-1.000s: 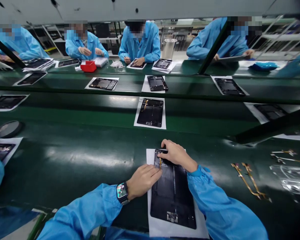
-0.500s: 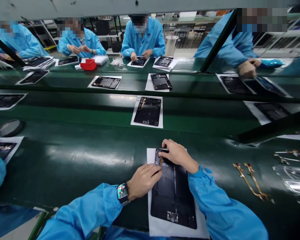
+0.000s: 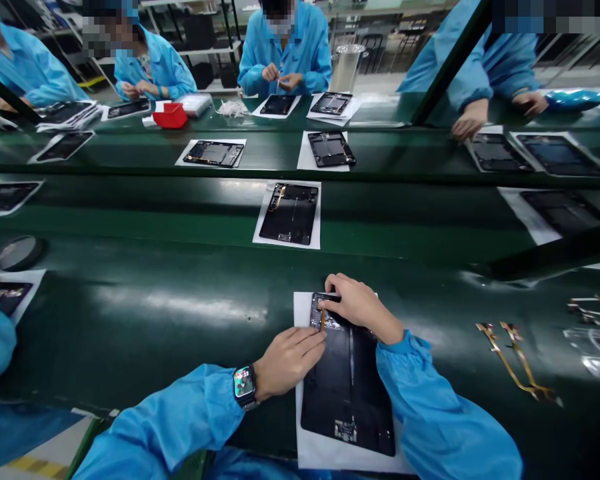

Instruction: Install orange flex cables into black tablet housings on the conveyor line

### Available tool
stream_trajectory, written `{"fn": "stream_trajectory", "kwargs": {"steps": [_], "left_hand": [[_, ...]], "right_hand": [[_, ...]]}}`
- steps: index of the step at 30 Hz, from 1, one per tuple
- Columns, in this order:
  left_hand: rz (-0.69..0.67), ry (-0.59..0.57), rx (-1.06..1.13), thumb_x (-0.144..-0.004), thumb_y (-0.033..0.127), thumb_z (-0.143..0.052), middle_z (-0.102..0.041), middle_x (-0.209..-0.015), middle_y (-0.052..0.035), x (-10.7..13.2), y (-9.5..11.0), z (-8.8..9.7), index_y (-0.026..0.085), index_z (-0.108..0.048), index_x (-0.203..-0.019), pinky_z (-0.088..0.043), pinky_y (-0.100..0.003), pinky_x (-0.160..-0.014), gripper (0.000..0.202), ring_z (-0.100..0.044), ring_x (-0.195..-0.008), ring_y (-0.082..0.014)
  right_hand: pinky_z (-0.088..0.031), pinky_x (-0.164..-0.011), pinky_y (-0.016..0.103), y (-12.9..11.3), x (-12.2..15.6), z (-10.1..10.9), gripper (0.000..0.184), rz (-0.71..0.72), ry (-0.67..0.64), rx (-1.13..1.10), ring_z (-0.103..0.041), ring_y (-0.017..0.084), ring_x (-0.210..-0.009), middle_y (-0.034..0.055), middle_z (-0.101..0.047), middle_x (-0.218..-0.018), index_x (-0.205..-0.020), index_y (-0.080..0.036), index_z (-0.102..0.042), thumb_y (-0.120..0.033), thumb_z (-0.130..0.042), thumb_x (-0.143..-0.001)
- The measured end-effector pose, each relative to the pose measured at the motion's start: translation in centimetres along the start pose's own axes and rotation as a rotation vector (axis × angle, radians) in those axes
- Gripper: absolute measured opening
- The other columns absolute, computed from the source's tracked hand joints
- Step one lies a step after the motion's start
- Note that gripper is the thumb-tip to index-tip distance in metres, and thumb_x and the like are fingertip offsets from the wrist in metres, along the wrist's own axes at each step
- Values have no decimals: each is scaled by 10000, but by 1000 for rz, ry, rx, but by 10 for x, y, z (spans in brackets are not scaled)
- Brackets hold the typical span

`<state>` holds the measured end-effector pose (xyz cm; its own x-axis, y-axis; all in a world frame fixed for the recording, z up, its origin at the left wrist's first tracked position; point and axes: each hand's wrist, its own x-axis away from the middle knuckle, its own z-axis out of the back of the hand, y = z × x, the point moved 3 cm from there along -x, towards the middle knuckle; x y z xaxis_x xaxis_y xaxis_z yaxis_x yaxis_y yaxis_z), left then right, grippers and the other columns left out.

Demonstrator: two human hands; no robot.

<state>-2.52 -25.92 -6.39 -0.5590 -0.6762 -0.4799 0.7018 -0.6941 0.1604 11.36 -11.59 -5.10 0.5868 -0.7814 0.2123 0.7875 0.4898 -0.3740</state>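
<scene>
Head view, left hand [image 3: 287, 360]: lies loosely flat on the tablet's [image 3: 347, 387] upper left edge, fingertips pressing beside the strip [image 3: 323, 321]; it grasps nothing. A watch [image 3: 244, 385] is on the wrist.
Right hand [image 3: 363, 307]: rests on the tablet's top edge with fingers bent, its tips at the strip's upper end. Whether they pinch it cannot be told.
Strip: short, orange, upright near the tablet's top left corner, between the two hands.
Tablet: black, open, inner side up, lengthwise in front of the person.
Sheet [image 3: 325, 457]: white, under the tablet, showing at its left and near edges.
Belt [image 3: 180, 313]: dark green, under the sheet.
Right of tablet: loose orange cables [image 3: 517, 363] on the belt, well apart.
Left of tablet: a round dark disc [image 3: 17, 253], far off.
Beyond tablet: another open tablet [image 3: 290, 213] on its own sheet, with more farther back, where people in blue coats work.
</scene>
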Motion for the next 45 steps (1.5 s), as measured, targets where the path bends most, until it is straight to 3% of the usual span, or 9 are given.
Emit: {"fn": "stream_trajectory", "kwargs": {"steps": [11,29,33,36,38,41,45], "left_hand": [[-38,-151,-41,-979,123,-447,-669,-1200,-111,-2,4,2,100,-645,-1060,-531,-331,-836,215,-619,-1082,-218],[-47,-175,-38,-964,104,-463,-676,-1192,-110,-6,5,2,85,-654,-1035,-528,-334,-850,205,-619,-1074,-225],[-25,-179,9,-958,186,-517,-686,-1164,-106,-5,3,1,96,-657,-1021,-546,-344,-830,178,-630,-1055,-231],[16,-182,70,-949,267,-550,-674,-1175,-119,-5,-1,3,98,-639,-1082,-546,-351,-895,233,-624,-1090,-226],[26,-190,84,-944,264,-552,-636,-1243,-132,-5,-3,5,96,-617,-1136,-528,-357,-957,263,-604,-1134,-230],[28,-238,77,-950,262,-533,-573,-1327,-149,-5,-5,6,104,-590,-1181,-514,-379,-990,286,-572,-1185,-249],[9,-332,75,-935,263,-546,-538,-1359,-170,-4,-3,7,104,-558,-1220,-508,-420,-991,327,-516,-1253,-286]], "right_hand": [[-242,-550,277,4,-1,-1,246,15,4,7,-541,147,-678,-13,-592,-901,-907,-230,-523,-384,-699,-829],[-231,-550,274,4,0,0,265,2,6,3,-516,141,-666,-15,-585,-891,-910,-229,-531,-415,-702,-828],[-255,-557,277,4,-1,0,258,-8,-1,4,-533,149,-687,-11,-590,-893,-917,-228,-542,-412,-701,-831],[-327,-596,285,4,4,7,209,-6,13,-5,-565,172,-744,17,-594,-940,-974,-218,-564,-373,-656,-867],[-395,-674,290,4,11,17,126,24,38,-61,-584,176,-798,41,-586,-992,-1025,-203,-577,-269,-550,-921],[-444,-801,289,0,26,34,268,99,37,-201,-603,172,-876,61,-597,-1038,-1070,-193,-602,-119,-386,-930],[-472,-810,310,-8,52,45,280,54,11,-287,-633,199,-910,53,-674,-1002,-995,-209,-661,-134,-405,-909]]}}
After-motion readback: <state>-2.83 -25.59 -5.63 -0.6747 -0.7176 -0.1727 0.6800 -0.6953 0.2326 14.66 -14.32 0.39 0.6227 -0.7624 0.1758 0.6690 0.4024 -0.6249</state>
